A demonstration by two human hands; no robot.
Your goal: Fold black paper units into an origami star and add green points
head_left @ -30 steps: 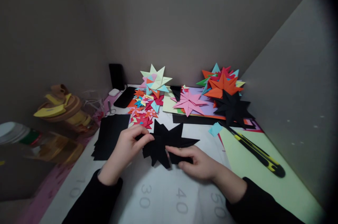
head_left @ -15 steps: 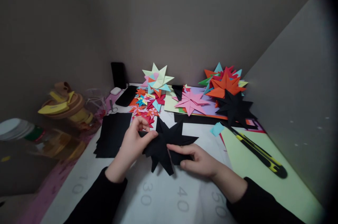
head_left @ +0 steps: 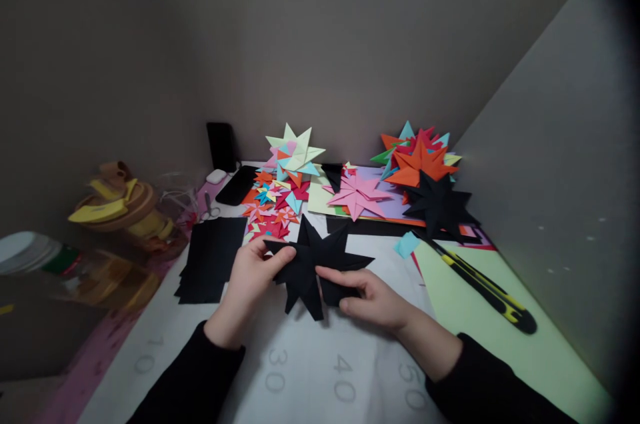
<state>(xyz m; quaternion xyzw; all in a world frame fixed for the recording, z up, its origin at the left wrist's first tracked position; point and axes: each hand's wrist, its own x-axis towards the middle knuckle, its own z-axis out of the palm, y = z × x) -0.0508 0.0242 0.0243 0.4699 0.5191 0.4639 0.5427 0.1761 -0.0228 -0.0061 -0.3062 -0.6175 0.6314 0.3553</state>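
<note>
A black folded paper star [head_left: 314, 263] is held just above the white mat [head_left: 310, 371], near its middle. My left hand [head_left: 250, 281] pinches its left points between thumb and fingers. My right hand [head_left: 373, 297] grips its lower right side, thumb on top. Both sleeves are black. A stack of black paper squares [head_left: 210, 257] lies just left of my left hand.
Finished paper stars fill the back: a pale green one [head_left: 296, 151], a pink one [head_left: 357, 194], an orange one [head_left: 420, 161], a black one [head_left: 439, 206]. A yellow-black utility knife [head_left: 483, 284] lies on pale green paper [head_left: 510, 344] at right. Scissors [head_left: 209, 205], phone [head_left: 235, 185] and jars [head_left: 120, 211] sit left.
Both hands have lifted and turned the black star slightly, shifting their fingers along its points. Everything else on the table stays where it was.
</note>
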